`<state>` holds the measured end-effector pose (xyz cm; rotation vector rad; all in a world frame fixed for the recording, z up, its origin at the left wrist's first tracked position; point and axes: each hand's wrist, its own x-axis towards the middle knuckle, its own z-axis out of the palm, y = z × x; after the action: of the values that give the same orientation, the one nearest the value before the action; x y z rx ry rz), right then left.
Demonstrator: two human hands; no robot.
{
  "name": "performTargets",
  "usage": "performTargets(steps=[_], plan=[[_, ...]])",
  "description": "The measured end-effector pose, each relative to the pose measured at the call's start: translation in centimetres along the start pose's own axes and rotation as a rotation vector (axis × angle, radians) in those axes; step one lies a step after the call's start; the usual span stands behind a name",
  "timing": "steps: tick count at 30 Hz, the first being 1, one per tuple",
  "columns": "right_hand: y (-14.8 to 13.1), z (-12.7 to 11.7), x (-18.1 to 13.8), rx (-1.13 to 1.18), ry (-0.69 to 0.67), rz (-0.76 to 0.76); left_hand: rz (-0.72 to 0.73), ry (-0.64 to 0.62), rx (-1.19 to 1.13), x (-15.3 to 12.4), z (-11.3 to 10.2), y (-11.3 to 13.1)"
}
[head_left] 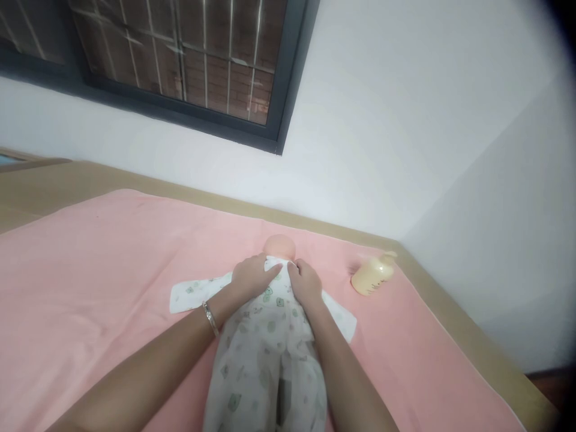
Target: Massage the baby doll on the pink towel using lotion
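A baby doll (279, 246) lies on the pink sheet, the round top of its head facing the wall. White baby clothes (274, 324) with small green prints cover its body, and their sleeves spread out to both sides. My left hand (252, 275), with a silver bracelet at the wrist, is closed on the clothes at the left of the neckline. At the right of the neckline my right hand (306, 281) grips the cloth too, thumb on top. Both thumbs nearly meet below the doll's head. The fingers' undersides are hidden.
A yellowish pump bottle (372, 275), tilted in view, is on the pink sheet (148, 252) to the right. Beige surface (103, 177) borders the sheet. Behind stand a white wall (360, 120) and a dark-framed window (180, 105) with bars.
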<state>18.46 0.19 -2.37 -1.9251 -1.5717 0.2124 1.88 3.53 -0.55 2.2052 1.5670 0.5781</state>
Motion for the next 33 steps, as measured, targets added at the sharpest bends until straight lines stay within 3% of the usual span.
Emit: performTargets(steps=[12,21,33], plan=[[-0.5,-0.7,0.0,-0.051,-0.081,0.010,0.001,0.006,-0.029,-0.1,0.0,0.0],[-1.4,-1.8,0.2,-0.213,-0.294,0.109,-0.002,-0.006,0.007,-0.1,-0.4,0.3],[-4.5,-4.4,-2.2,-0.375,-0.303,-0.022,0.028,-0.004,0.058,-0.3,-1.0,0.7]])
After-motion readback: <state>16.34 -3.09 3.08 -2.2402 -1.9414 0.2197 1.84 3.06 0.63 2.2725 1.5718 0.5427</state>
